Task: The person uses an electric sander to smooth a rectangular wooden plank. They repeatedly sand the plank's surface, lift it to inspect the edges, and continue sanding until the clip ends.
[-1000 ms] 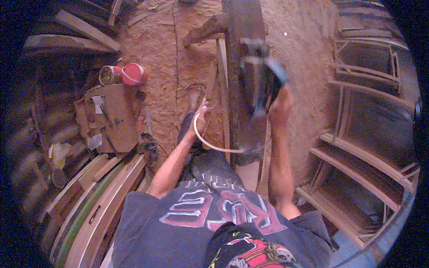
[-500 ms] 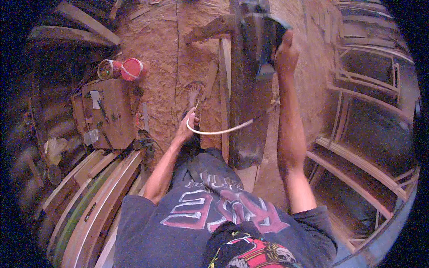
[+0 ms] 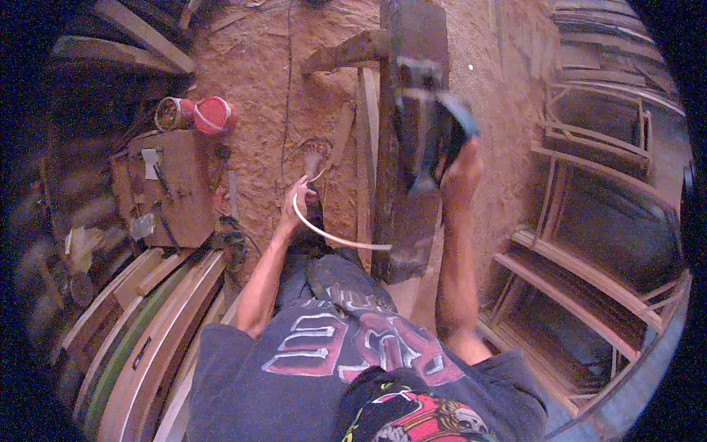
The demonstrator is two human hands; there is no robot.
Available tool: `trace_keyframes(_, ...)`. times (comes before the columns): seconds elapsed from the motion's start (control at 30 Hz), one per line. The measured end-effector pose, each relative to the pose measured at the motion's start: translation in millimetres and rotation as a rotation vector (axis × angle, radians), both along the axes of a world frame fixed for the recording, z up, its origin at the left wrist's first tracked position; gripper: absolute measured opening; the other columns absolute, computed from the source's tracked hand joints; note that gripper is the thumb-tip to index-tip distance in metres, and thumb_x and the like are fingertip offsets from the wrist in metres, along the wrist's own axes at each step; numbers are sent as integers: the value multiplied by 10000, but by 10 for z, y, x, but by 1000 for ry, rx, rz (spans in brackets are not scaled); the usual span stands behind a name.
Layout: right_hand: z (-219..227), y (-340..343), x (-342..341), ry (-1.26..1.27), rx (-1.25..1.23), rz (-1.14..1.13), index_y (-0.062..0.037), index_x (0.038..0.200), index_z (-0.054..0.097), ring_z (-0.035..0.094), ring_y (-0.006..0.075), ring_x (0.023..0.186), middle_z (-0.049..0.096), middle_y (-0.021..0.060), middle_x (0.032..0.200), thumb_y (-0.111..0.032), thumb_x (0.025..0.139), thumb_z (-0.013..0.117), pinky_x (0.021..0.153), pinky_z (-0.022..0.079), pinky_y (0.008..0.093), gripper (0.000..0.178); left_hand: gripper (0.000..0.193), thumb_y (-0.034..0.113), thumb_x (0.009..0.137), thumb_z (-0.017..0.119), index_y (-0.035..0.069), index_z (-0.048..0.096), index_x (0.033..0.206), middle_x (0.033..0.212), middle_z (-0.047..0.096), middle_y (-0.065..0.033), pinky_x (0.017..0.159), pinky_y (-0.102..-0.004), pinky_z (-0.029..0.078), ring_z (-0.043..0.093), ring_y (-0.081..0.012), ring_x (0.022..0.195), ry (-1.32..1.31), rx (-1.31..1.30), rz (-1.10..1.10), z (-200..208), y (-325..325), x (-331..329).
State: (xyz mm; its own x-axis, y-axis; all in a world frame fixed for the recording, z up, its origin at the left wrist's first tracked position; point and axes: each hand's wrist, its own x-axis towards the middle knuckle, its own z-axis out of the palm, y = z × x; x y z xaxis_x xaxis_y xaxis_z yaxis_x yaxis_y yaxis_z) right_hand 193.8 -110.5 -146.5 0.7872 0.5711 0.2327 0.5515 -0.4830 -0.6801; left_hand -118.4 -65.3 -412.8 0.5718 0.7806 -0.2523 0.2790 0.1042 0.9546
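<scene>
My left hand (image 3: 297,205) is closed around a thin white cord-like length (image 3: 335,237), which bows down and right to the edge of a thick dark wooden beam (image 3: 418,26). My right hand (image 3: 462,168) grips a dark tool with a curved blue handle (image 3: 461,114). Motion smears the tool, so its exact kind does not show. It sits over the beam, and whether it touches the wood I cannot tell. My right forearm runs along the beam's right side. Beyond my left hand a bare foot (image 3: 315,156) rests on the ground.
A wooden side piece (image 3: 342,55) juts left from the beam. At left are a red bucket (image 3: 213,116), an open tub (image 3: 174,114), a wooden box (image 3: 180,191) and curved wooden pieces (image 3: 158,339). Wooden frames (image 3: 589,283) stand at right. A dark cord (image 3: 287,88) crosses the ground.
My right hand has drawn the tool along the beam toward my body. The white length's right end has come nearer and left; my left hand has shifted slightly left.
</scene>
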Motion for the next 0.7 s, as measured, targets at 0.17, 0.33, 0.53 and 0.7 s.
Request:
trace_keyframes(0.17,98,-425,-286,407,-78,-186,12,1036,637,601,425,705,666,208,837,-477,1057,408,647,478,485,540,508,319,1053,356,-27,500,1396,958,705,-143,820,-355,539,690,-235,853,77,-242,-40,62,-13,-71)
trace_keyframes(0.33,-78,658,522,87,-80,-94,-43,782,605,529,182,474,542,39,573,-555,1045,388,462,427,342,615,527,352,1040,378,7,491,1423,942,702,-131,814,-349,533,682,-229,857,20,-242,-19,180,38,11)
trace_keyframes(0.53,70,1970,1330,-323,-267,33,-32,951,611,644,351,557,661,159,670,-272,1031,469,508,495,409,289,543,401,1061,389,-8,511,1398,890,709,-109,827,-338,524,678,-196,869,-23,-87,-50,208,-27,90)
trace_keyframes(0.7,14,2019,1204,-211,175,21,-4,1124,626,658,423,965,685,260,974,-400,1056,431,815,501,478,447,556,421,1063,405,-24,525,1375,903,716,-105,870,-343,514,672,-196,904,-70,-2,-7,78,-55,109)
